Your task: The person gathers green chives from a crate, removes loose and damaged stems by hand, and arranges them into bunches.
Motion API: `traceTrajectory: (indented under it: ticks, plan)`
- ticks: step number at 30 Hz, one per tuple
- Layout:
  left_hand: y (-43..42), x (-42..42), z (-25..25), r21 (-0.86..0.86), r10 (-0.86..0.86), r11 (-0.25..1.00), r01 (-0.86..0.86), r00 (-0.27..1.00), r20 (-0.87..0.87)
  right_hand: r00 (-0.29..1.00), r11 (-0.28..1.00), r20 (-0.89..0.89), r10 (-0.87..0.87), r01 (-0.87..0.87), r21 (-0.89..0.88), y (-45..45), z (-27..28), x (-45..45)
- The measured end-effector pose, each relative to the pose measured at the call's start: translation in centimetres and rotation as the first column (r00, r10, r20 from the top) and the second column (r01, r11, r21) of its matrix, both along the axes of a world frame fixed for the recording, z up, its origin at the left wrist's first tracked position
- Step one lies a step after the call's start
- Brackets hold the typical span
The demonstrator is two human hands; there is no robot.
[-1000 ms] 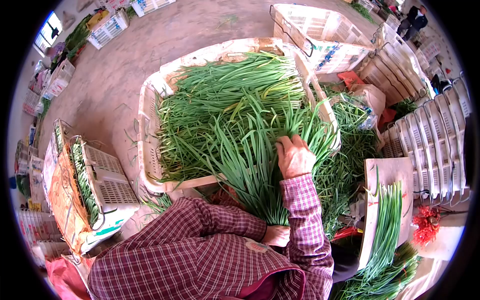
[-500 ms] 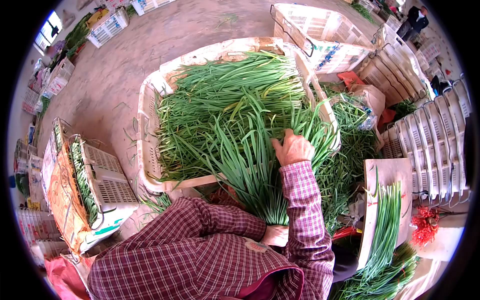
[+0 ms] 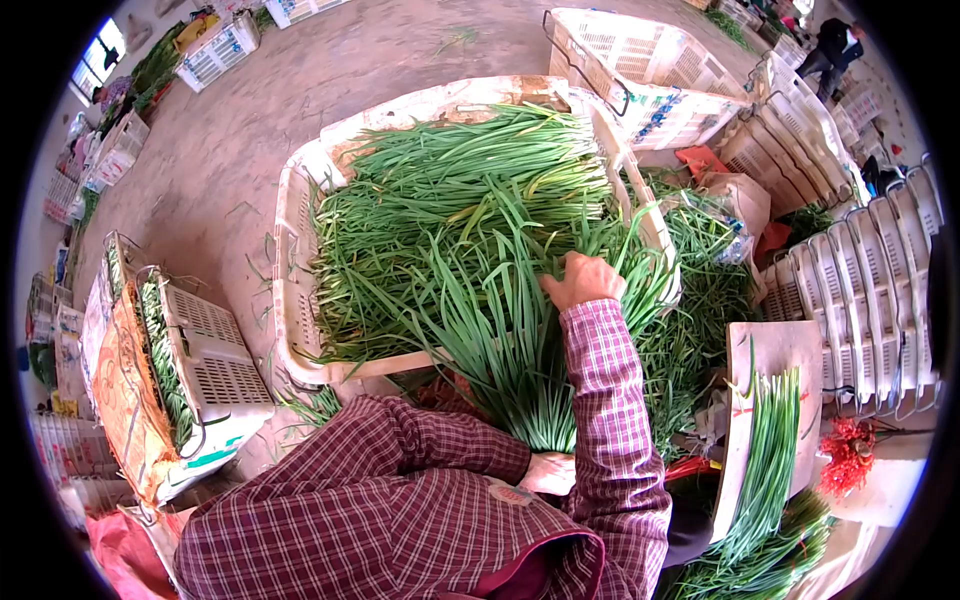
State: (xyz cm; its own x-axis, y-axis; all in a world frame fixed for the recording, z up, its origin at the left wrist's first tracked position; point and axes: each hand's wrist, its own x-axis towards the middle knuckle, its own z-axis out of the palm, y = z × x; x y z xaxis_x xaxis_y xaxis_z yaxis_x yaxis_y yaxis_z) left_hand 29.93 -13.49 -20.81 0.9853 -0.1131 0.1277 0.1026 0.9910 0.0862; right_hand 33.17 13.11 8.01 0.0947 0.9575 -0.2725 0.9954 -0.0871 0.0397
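Note:
My left hand (image 3: 550, 472) is closed round the lower, pale end of a bunch of long green stalks (image 3: 500, 340), close to my body. The bunch fans upward over the near rim of a white crate (image 3: 296, 290). My right hand (image 3: 587, 280) is at the right side of the bunch's leaves, fingers bent and pressed together on leaves; their tips are partly hidden. Layers of green stalks (image 3: 480, 150) lie in the crate.
At the right, a board (image 3: 810, 400) bears a bundle of stalks (image 3: 768, 440), beside red ties (image 3: 848, 455). Stacked crates (image 3: 860, 290) stand behind it. Another crate (image 3: 640, 60) is at the back, a filled one (image 3: 215, 350) at the left. A person (image 3: 832, 50) stands far right.
My right hand has moved slightly up along the leaves, its fingers now drawn closer together. My left hand has stayed at the stalk ends. The distant person has shifted a little.

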Motion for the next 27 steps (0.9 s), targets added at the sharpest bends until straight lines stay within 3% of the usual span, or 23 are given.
traceTrajectory:
  ticks: [1, 2, 3, 4, 5, 6, 8, 14, 15, 16, 17, 19, 21, 23, 24, 25, 27]
  plan:
    - [0.6, -0.3, 1.2, 0.368, 0.072, 0.925, -0.094, 0.995, 0.075, 1.0, 0.997, -0.016, -0.022, 0.021, -0.073, 0.4, 0.2, -0.1]
    - [1.3, -0.6, 2.3, 0.675, 0.11, 0.711, -0.197, 0.979, 0.17, 1.0, 0.997, -0.016, -0.023, 0.022, -0.073, 0.8, 0.1, -0.1]
    - [2.1, -0.9, 3.8, 0.873, 0.108, 0.392, -0.292, 0.956, 0.271, 1.0, 0.996, -0.017, -0.015, 0.013, -0.093, 1.3, -0.2, -0.1]
    - [2.6, -1.1, 4.9, 0.931, 0.067, 0.016, -0.364, 0.93, 0.363, 1.0, 0.994, -0.019, -0.007, 0.005, -0.114, 1.6, -0.3, -0.1]
    - [3.0, -1.3, 6.0, 0.841, -0.006, -0.36, -0.404, 0.903, 0.43, 1.0, 0.994, -0.019, -0.006, 0.004, -0.113, 1.9, -0.2, -0.1]
    - [3.1, -1.3, 6.5, 0.841, -0.006, -0.361, -0.403, 0.903, 0.43, 1.0, 0.993, -0.003, 0.013, -0.014, -0.116, 2.1, 0.1, -0.2]
    - [3.3, -1.4, 7.3, 0.604, -0.022, -0.62, -0.5, 0.782, 0.623, 1.0, 0.985, 0.015, 0.024, -0.021, -0.171, 2.5, 0.9, -0.5]
    - [1.3, -0.5, 1.2, 0.74, -0.137, -0.498, -0.452, 0.884, 0.448, 0.996, 0.97, -0.084, -0.006, -0.015, -0.243, 3.2, 0.4, -0.1]
    - [2.0, -0.8, 2.8, 0.74, -0.137, -0.497, -0.452, 0.883, 0.448, 0.996, 0.97, -0.084, -0.006, -0.014, -0.243, 3.1, 0.2, 0.1]
    - [3.3, -1.5, 6.2, 0.529, -0.189, -0.699, -0.482, 0.837, 0.513, 0.991, 0.977, -0.131, -0.014, -0.015, -0.214, 3.1, -0.2, 0.5]
    - [3.7, -1.7, 7.3, 0.404, -0.226, -0.776, -0.483, 0.812, 0.538, 0.984, 0.983, -0.178, -0.021, -0.013, -0.184, 3.0, -0.4, 0.8]
    - [3.6, -1.7, 8.1, 0.146, -0.251, -0.903, -0.404, 0.771, 0.585, 0.982, 0.985, -0.184, -0.045, 0.013, -0.171, 2.8, -0.4, 0.9]
    - [3.0, -1.6, 7.3, 0.018, -0.246, -0.946, -0.325, 0.751, 0.612, 0.979, 0.987, -0.19, -0.069, 0.039, -0.157, 2.6, -0.5, 0.9]
    - [2.5, -1.5, 4.5, 0.433, -0.178, -0.751, -0.498, 0.785, 0.593, 0.977, 0.993, -0.199, -0.073, 0.052, -0.109, 2.5, -0.9, 0.9]
    - [2.7, -1.5, 5.2, 0.433, -0.178, -0.752, -0.498, 0.785, 0.593, 0.977, 0.993, -0.199, -0.073, 0.052, -0.109, 2.4, -1.2, 1.0]
    - [3.1, -1.7, 6.5, 0.28, -0.238, -0.855, -0.436, 0.81, 0.535, 0.975, 0.998, -0.216, -0.044, 0.036, -0.044, 2.3, -1.6, 1.1]
    - [3.4, -1.8, 7.4, 0.109, -0.284, -0.922, -0.372, 0.838, 0.466, 0.973, 1.0, -0.232, -0.015, 0.021, 0.022, 2.2, -2.7, 1.5]
